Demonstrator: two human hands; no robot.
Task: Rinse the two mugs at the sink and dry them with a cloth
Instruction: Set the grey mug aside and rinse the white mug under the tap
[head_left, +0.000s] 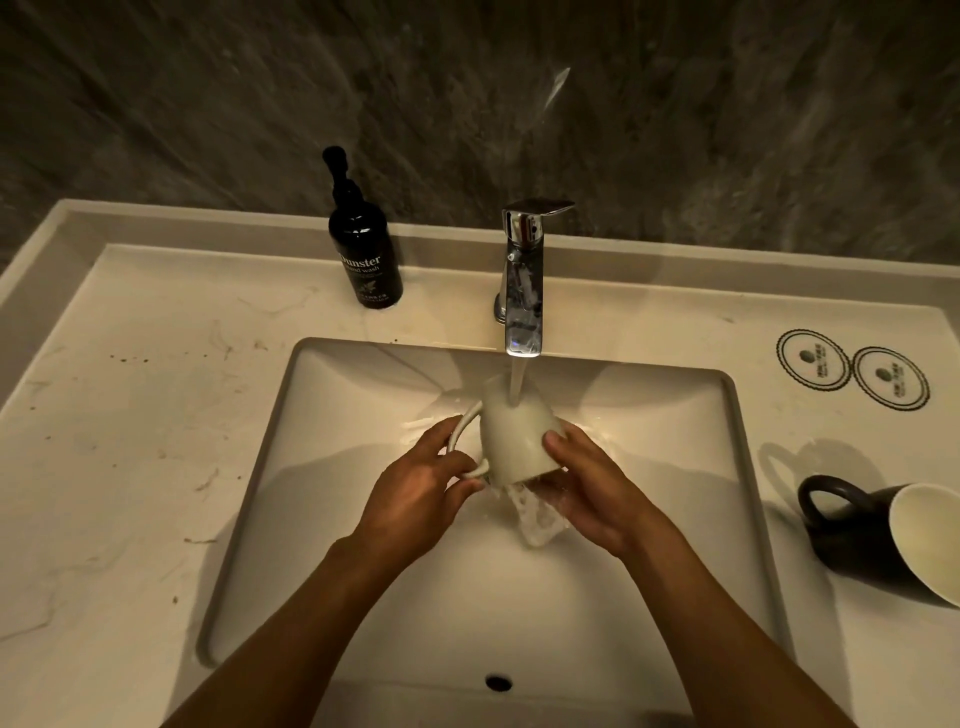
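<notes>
A white mug (511, 431) is held tilted over the sink basin (363, 395), its bottom up under the stream from the chrome tap (522, 291). Water pours out of its mouth below. My left hand (421, 488) grips the mug's handle. My right hand (587, 483) holds the mug's body, thumb on its side. A second mug, dark outside and pale inside (883, 535), lies on its side on the counter at the right edge. No cloth is in view.
A dark hand-wash pump bottle (363, 249) stands behind the basin's left side. Two round paper coasters (852, 369) lie on the counter at the right. The pale marble counter (130, 415) stretches to the left; a dark stone wall rises behind.
</notes>
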